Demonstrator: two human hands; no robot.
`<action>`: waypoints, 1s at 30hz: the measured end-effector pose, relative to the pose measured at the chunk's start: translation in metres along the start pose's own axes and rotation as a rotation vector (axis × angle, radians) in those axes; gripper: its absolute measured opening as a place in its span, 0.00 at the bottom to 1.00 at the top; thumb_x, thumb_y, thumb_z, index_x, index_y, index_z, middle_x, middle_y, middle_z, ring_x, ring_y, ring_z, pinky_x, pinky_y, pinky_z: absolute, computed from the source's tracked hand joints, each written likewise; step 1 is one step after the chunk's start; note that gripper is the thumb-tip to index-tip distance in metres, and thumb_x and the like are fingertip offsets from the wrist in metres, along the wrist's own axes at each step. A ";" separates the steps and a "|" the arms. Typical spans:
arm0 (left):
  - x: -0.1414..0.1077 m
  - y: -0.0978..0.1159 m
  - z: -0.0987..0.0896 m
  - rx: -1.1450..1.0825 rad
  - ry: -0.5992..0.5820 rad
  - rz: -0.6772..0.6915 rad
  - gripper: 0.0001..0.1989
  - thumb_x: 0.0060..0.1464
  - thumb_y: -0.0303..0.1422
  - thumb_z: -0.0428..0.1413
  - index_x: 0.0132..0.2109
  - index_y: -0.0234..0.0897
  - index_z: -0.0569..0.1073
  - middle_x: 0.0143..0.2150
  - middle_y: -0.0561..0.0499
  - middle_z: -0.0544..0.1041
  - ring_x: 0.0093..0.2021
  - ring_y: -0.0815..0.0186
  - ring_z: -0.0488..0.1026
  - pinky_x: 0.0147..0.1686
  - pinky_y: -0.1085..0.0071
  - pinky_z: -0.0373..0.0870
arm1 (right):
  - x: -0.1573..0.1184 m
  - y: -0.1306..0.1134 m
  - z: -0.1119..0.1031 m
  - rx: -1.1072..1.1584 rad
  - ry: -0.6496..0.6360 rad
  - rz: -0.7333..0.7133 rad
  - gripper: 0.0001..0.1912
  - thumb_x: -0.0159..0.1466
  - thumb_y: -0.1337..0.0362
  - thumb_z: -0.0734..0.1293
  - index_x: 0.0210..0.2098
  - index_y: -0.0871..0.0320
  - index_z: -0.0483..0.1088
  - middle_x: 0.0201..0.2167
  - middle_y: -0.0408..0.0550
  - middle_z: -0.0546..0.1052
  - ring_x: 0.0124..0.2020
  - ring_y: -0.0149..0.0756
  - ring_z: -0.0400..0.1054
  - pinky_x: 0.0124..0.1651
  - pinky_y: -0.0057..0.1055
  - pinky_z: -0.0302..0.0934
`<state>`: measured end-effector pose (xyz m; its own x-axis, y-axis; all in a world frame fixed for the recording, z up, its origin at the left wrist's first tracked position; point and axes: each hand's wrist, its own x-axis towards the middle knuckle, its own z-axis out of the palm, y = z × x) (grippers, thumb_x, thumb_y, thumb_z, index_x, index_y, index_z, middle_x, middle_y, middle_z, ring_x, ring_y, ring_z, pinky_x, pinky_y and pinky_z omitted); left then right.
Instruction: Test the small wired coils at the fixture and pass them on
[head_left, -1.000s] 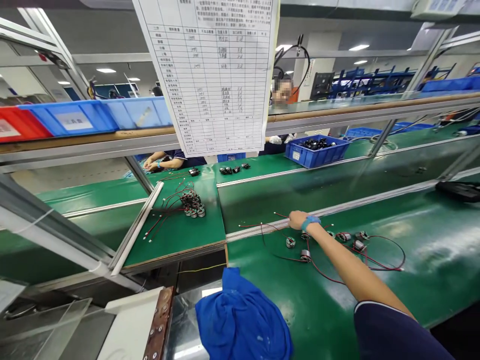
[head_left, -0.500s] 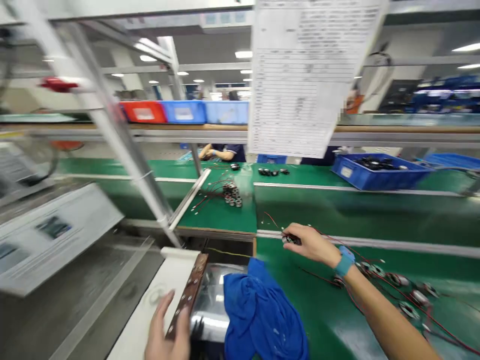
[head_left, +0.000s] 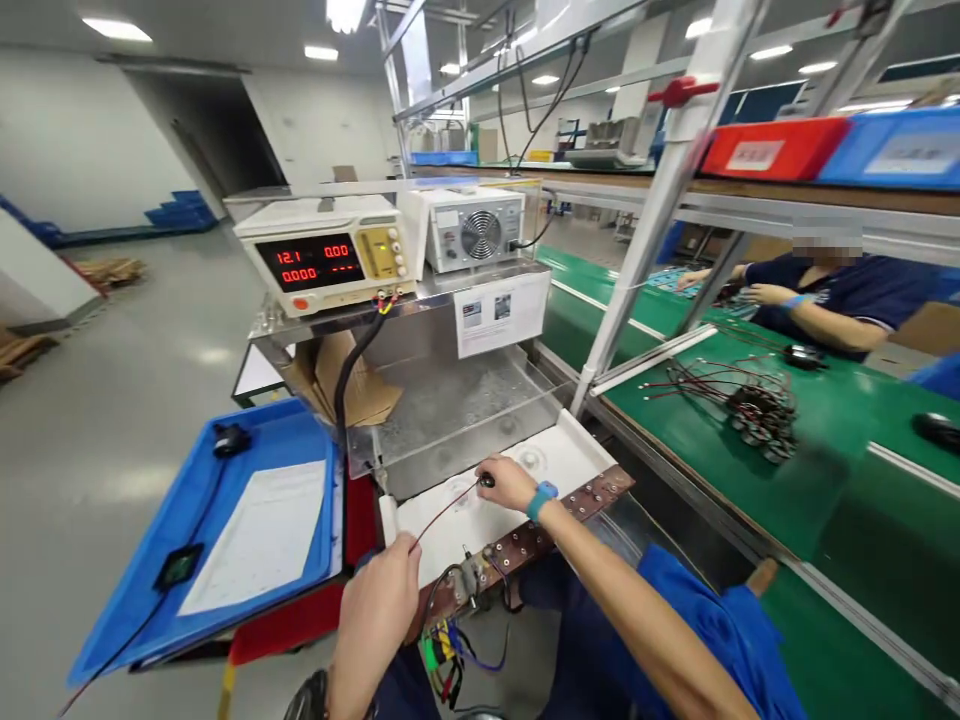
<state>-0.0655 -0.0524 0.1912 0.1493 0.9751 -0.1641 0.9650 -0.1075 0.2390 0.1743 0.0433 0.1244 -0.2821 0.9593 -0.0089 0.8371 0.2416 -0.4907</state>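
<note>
Motor [head_left: 487, 480] gripped by right hand [head_left: 514, 484] near white tray's [head_left: 566, 446] back edge | wire [head_left: 441, 516] pinched by left hand [head_left: 381, 600] | wire may be torn if overstretched

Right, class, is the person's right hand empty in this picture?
No, the right hand holds a small dark part, and a red wire runs from it to the left hand.

one held part [head_left: 487, 480], two instruments [head_left: 324, 258], two wristbands [head_left: 541, 499]
</note>
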 end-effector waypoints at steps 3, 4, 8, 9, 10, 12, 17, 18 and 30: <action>-0.019 -0.043 0.032 -0.465 -0.158 -0.077 0.17 0.63 0.45 0.42 0.32 0.41 0.67 0.24 0.49 0.75 0.28 0.59 0.75 0.28 0.68 0.63 | 0.032 -0.010 0.052 -0.040 -0.084 0.082 0.15 0.57 0.68 0.70 0.45 0.60 0.76 0.46 0.55 0.76 0.44 0.41 0.72 0.46 0.29 0.61; -0.026 -0.051 0.043 -0.660 -0.213 -0.103 0.20 0.60 0.51 0.43 0.31 0.41 0.66 0.21 0.52 0.72 0.25 0.62 0.72 0.26 0.69 0.62 | 0.036 -0.014 0.062 -0.052 -0.090 0.109 0.15 0.58 0.68 0.69 0.45 0.60 0.76 0.47 0.56 0.76 0.43 0.41 0.72 0.45 0.29 0.61; -0.048 -0.053 0.073 -1.217 -0.465 -0.249 0.30 0.44 0.64 0.55 0.33 0.39 0.67 0.20 0.56 0.71 0.17 0.70 0.66 0.18 0.75 0.55 | 0.039 -0.026 0.081 -0.120 -0.078 0.184 0.14 0.60 0.66 0.66 0.44 0.63 0.75 0.47 0.60 0.76 0.42 0.42 0.74 0.43 0.30 0.62; -0.050 -0.047 0.074 -1.297 -0.512 -0.265 0.30 0.43 0.63 0.57 0.34 0.38 0.68 0.20 0.55 0.72 0.17 0.71 0.66 0.17 0.76 0.53 | 0.039 -0.028 0.083 -0.138 -0.071 0.196 0.14 0.61 0.65 0.66 0.44 0.64 0.75 0.47 0.61 0.76 0.43 0.44 0.74 0.43 0.30 0.63; -0.051 -0.040 0.073 -1.365 -0.541 -0.269 0.29 0.44 0.61 0.58 0.34 0.37 0.69 0.21 0.54 0.73 0.16 0.73 0.65 0.16 0.77 0.52 | 0.039 -0.030 0.084 -0.155 -0.065 0.209 0.14 0.61 0.63 0.66 0.44 0.64 0.75 0.47 0.62 0.76 0.43 0.44 0.74 0.43 0.31 0.63; -0.048 -0.024 0.067 -1.472 -0.541 -0.267 0.27 0.46 0.57 0.61 0.34 0.35 0.71 0.24 0.52 0.75 0.17 0.74 0.66 0.17 0.78 0.53 | 0.041 -0.033 0.086 -0.178 -0.061 0.230 0.16 0.63 0.60 0.66 0.44 0.65 0.76 0.47 0.63 0.76 0.45 0.46 0.74 0.44 0.31 0.63; -0.020 0.005 0.055 -1.605 -0.388 -0.245 0.26 0.42 0.52 0.67 0.34 0.32 0.77 0.28 0.50 0.75 0.24 0.74 0.67 0.22 0.77 0.60 | 0.044 -0.025 0.086 -0.182 -0.139 0.211 0.22 0.61 0.53 0.70 0.47 0.64 0.73 0.47 0.61 0.76 0.46 0.46 0.73 0.43 0.31 0.63; -0.013 0.007 0.056 -1.611 -0.356 -0.246 0.26 0.41 0.52 0.67 0.34 0.32 0.78 0.27 0.51 0.74 0.23 0.74 0.66 0.23 0.77 0.60 | 0.043 -0.021 0.085 -0.177 -0.164 0.186 0.24 0.59 0.53 0.71 0.48 0.63 0.72 0.48 0.60 0.76 0.45 0.46 0.73 0.43 0.31 0.62; 0.054 0.025 0.084 -1.277 -0.101 -0.071 0.29 0.46 0.56 0.60 0.37 0.31 0.79 0.25 0.53 0.71 0.27 0.69 0.64 0.29 0.72 0.60 | 0.042 0.015 0.091 -0.054 -0.184 0.032 0.18 0.60 0.57 0.70 0.47 0.58 0.70 0.44 0.52 0.77 0.41 0.38 0.71 0.40 0.29 0.56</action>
<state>-0.0152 -0.0184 0.1076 0.1759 0.9461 -0.2718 0.0899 0.2596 0.9615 0.1324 0.0741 0.0369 -0.3317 0.9250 -0.1852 0.8695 0.2236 -0.4404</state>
